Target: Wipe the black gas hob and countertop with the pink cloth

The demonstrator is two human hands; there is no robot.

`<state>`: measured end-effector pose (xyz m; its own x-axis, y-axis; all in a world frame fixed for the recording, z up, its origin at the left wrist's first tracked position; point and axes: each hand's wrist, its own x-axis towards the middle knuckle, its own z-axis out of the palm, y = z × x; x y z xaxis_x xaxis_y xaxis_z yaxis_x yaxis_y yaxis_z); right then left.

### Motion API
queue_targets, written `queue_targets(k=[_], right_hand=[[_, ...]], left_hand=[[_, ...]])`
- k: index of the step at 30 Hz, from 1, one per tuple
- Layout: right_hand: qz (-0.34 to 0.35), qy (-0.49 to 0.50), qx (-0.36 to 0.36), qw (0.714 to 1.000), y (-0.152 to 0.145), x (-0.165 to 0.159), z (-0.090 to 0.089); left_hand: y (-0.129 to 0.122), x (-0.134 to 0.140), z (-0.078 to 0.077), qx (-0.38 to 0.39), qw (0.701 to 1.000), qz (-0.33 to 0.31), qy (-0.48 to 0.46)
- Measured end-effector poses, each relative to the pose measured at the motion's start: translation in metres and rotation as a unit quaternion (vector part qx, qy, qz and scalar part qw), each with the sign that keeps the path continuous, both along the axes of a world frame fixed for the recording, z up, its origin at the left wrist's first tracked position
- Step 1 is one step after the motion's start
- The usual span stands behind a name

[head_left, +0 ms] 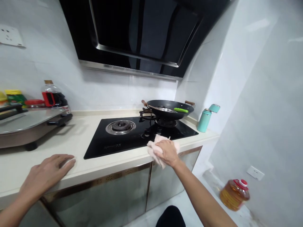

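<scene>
From my feed, I have right hand [168,152] clenched on pale pink cloth [153,148], at front edge of table [79,134] by black stove [129,141]; left hand [47,170] released, resting on table.

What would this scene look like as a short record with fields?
Right hand: gripping pink cloth at front edge of counter
Left hand: resting on counter
Stove: black, wok over right burner
In wok: something bright green
Right of stove: teal flask, cap open
Left of stove: lidded pan
Floor: red-capped jug
Above: hood
</scene>
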<state>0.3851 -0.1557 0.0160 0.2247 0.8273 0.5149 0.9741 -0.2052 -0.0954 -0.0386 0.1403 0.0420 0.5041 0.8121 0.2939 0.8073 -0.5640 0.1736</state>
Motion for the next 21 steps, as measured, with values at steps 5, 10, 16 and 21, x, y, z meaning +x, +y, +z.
queue_targets(k=[5,10,16,21], right_hand=[[-0.124,0.043,0.039,0.991,-0.038,0.078,-0.008],[-0.275,0.099,0.013,0.956,-0.076,0.147,-0.006],[-0.354,0.116,-0.015,0.928,-0.094,0.177,0.002],[-0.345,0.078,-0.025,0.935,-0.077,0.140,0.002]], left_hand=[[0.003,0.000,-0.002,-0.004,1.000,0.001,-0.008],[0.003,0.000,-0.004,0.011,1.000,-0.001,-0.001],[-0.001,0.002,-0.002,-0.004,1.000,0.011,0.026],[-0.009,0.007,0.006,-0.016,0.999,0.027,0.028]])
